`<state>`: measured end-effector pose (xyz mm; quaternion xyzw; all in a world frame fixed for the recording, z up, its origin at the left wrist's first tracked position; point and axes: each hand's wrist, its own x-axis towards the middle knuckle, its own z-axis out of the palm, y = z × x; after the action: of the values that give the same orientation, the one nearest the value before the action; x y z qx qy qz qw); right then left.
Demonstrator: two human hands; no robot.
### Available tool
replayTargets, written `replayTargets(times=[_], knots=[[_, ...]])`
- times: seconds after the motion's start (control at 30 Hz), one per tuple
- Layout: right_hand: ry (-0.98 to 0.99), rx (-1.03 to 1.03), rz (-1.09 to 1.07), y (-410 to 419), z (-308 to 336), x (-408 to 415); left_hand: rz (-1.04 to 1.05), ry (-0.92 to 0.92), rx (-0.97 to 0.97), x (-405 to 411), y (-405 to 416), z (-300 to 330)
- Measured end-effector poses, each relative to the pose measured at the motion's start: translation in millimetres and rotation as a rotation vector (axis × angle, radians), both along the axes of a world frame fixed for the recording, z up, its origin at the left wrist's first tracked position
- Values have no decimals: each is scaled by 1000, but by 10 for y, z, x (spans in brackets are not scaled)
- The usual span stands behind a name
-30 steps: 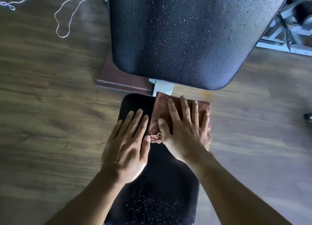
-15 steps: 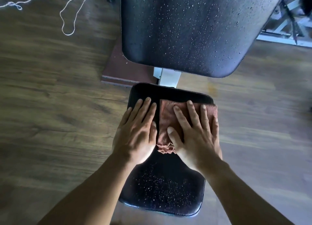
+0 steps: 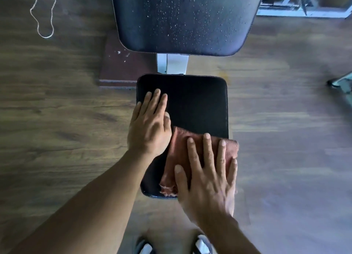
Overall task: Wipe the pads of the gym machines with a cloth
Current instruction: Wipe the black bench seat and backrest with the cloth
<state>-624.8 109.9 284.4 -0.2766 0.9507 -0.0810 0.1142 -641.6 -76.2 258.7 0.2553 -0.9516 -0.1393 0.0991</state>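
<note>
A small black seat pad (image 3: 198,105) lies below me, its far part dark and free of droplets. A folded reddish-brown cloth (image 3: 179,154) covers the pad's near right corner and hangs a little over the right edge. My right hand (image 3: 207,177) presses flat on the cloth with fingers spread. My left hand (image 3: 149,124) rests flat on the pad's left side, fingers together, holding nothing. Beyond the seat, a larger black back pad (image 3: 182,19) is speckled with water droplets.
A white metal post (image 3: 172,64) joins the two pads. A brown mat (image 3: 118,67) lies on the wood floor to the left, a white cord (image 3: 44,15) at far left. A white machine frame (image 3: 304,4) stands at top right. My shoes (image 3: 202,245) show at the bottom.
My right hand has dragged the cloth from the seat pad's far edge down to its near right corner. The droplets on the near part of the seat are gone. My left hand stayed on the pad.
</note>
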Motion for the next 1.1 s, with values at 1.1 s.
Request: replayTargets(times=[1.1], knots=[[-21,86,185,-838,30,-1304,119,236,77,-19,27,-34]])
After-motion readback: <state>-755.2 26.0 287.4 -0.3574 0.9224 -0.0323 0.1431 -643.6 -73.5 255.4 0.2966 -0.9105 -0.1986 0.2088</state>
